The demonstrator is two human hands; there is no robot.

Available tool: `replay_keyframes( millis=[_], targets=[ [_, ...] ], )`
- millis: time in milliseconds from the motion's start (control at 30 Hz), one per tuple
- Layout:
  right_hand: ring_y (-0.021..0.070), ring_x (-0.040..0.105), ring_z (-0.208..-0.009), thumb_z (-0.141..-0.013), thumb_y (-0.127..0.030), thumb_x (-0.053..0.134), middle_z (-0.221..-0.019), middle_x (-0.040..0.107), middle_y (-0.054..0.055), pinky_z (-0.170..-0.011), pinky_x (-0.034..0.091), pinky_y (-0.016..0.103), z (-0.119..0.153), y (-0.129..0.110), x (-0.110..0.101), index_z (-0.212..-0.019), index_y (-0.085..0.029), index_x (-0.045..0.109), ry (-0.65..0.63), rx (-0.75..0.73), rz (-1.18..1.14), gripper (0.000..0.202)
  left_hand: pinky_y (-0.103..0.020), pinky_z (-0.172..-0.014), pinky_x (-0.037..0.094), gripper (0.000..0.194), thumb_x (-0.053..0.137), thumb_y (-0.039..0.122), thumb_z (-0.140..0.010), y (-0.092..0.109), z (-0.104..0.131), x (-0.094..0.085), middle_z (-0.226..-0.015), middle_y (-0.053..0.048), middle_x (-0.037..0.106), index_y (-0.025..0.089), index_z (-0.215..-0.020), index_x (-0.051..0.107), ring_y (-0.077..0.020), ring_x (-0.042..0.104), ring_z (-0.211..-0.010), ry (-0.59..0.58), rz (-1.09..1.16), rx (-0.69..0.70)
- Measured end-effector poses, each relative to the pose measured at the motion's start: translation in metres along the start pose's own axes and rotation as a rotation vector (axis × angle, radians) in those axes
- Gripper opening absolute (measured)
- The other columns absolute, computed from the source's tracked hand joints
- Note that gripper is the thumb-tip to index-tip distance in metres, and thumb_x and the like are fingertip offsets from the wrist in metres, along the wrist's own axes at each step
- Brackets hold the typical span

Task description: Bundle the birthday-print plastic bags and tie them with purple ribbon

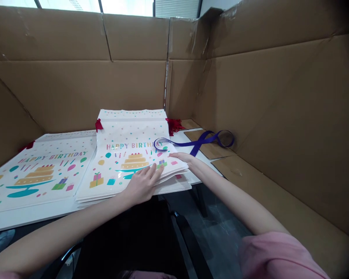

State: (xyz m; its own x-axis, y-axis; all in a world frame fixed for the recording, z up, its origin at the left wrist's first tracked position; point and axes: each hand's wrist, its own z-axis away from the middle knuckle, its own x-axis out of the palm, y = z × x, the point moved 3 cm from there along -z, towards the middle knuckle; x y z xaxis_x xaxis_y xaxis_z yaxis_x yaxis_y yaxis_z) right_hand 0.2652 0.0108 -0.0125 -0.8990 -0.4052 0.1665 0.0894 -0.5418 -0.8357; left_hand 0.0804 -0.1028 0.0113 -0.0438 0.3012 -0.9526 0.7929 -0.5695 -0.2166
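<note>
A stack of white plastic gift bags (pixel 133 133), printed with HAPPY BIRTHDAY and a tiered cake, lies in front of me. Across the front of its top bag, my left hand (pixel 144 183) rests flat, fingers stretched out. My right hand (pixel 184 157) holds the stack's right edge, thumb on top and the other fingers largely hidden. Near that hand the upper layers are raised and fanned apart. A loose purple ribbon (pixel 197 144) curls from the top bag over to the right. Red ribbon ends (pixel 174 126) stick out at the stack's upper sides.
To the left, more of the same bags (pixel 39 170) overlap the white table (pixel 26 221). Tall cardboard walls (pixel 75 85) enclose the back and both sides. Cardboard flaps (pixel 238 170) lie at right. A black chair (pixel 128 240) stands below the table's front edge.
</note>
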Motion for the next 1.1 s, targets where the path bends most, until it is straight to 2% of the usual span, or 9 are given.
replay_keyframes(
  millis=[100, 233, 400, 533, 700, 800, 933, 1100],
  targets=[
    [0.0074, 0.058, -0.073, -0.09, -0.023, 0.038, -0.092, 0.06, 0.01, -0.083, 0.049, 0.023, 0.002, -0.002, 0.001, -0.121, -0.003, 0.044, 0.011, 0.066, -0.029, 0.037, -0.031, -0.086, 0.053, 0.071, 0.035, 0.01, -0.078, -0.007, 0.008, 0.008, -0.141, -0.008, 0.03, 0.027, -0.144, 0.014, -0.02, 0.047, -0.119, -0.054, -0.056, -0.046],
    [0.0102, 0.059, -0.072, -0.087, -0.023, 0.039, -0.088, 0.06, 0.012, -0.08, 0.05, 0.024, 0.0, -0.007, 0.001, -0.116, -0.001, 0.047, -0.004, 0.114, -0.038, 0.037, -0.027, -0.08, 0.054, 0.07, 0.03, 0.004, -0.079, -0.013, 0.008, 0.019, -0.139, -0.011, 0.032, 0.025, -0.144, 0.012, -0.0187, 0.048, -0.12, -0.06, -0.087, -0.011],
    [0.0112, 0.061, -0.076, -0.087, -0.026, 0.042, -0.089, 0.061, 0.012, -0.082, 0.05, 0.025, -0.009, -0.013, 0.0, -0.116, -0.001, 0.048, -0.051, 0.151, -0.034, 0.038, -0.024, -0.073, 0.055, 0.07, 0.03, 0.002, -0.077, -0.014, 0.002, 0.022, -0.136, -0.01, 0.035, 0.025, -0.142, 0.017, -0.0178, 0.053, -0.114, -0.034, -0.11, 0.046],
    [0.0114, 0.061, -0.075, -0.085, -0.023, 0.049, -0.087, 0.061, 0.011, -0.079, 0.052, 0.026, -0.012, -0.007, -0.002, -0.117, -0.002, 0.048, -0.046, 0.146, -0.02, 0.038, -0.022, -0.074, 0.054, 0.068, 0.035, 0.007, -0.079, -0.013, 0.003, 0.024, -0.135, -0.009, 0.036, 0.026, -0.142, 0.019, -0.0176, 0.054, -0.109, -0.066, -0.129, 0.055],
    [0.0133, 0.063, -0.079, -0.082, -0.023, 0.056, -0.094, 0.061, 0.01, -0.08, 0.053, 0.03, -0.009, 0.004, -0.002, -0.123, -0.01, 0.045, -0.019, 0.012, -0.055, 0.045, -0.029, -0.095, 0.049, 0.079, 0.04, 0.005, -0.072, -0.017, 0.03, 0.017, -0.144, -0.004, 0.025, 0.029, -0.143, 0.016, -0.019, 0.04, -0.126, -0.04, -0.055, 0.062],
    [0.015, 0.064, -0.082, -0.08, -0.02, 0.058, -0.1, 0.06, 0.011, -0.082, 0.054, 0.031, -0.007, 0.004, -0.001, -0.128, -0.011, 0.042, -0.009, -0.057, -0.079, 0.051, -0.031, -0.097, 0.048, 0.084, 0.037, 0.001, -0.07, -0.025, 0.048, 0.014, -0.146, -0.001, 0.019, 0.032, -0.143, 0.013, -0.0202, 0.037, -0.129, -0.026, -0.105, 0.009],
    [0.016, 0.064, -0.082, -0.077, -0.019, 0.062, -0.103, 0.06, 0.009, -0.079, 0.055, 0.031, -0.001, 0.002, -0.006, -0.13, -0.015, 0.039, 0.045, -0.093, -0.085, 0.058, -0.029, -0.093, 0.049, 0.066, 0.034, 0.008, -0.082, -0.027, 0.053, 0.009, -0.145, -0.002, 0.024, 0.031, -0.142, 0.017, -0.0189, 0.042, -0.126, 0.037, -0.19, 0.011],
    [0.0189, 0.064, -0.084, -0.071, -0.027, 0.068, -0.106, 0.059, 0.008, -0.073, 0.056, 0.036, 0.016, 0.008, -0.025, -0.135, -0.021, 0.029, 0.158, -0.045, -0.063, 0.076, -0.026, -0.09, 0.05, 0.054, 0.032, 0.018, -0.088, -0.013, 0.042, -0.001, -0.142, -0.003, 0.03, 0.029, -0.14, 0.023, -0.017, 0.047, -0.12, 0.144, -0.225, 0.052]
  ],
)
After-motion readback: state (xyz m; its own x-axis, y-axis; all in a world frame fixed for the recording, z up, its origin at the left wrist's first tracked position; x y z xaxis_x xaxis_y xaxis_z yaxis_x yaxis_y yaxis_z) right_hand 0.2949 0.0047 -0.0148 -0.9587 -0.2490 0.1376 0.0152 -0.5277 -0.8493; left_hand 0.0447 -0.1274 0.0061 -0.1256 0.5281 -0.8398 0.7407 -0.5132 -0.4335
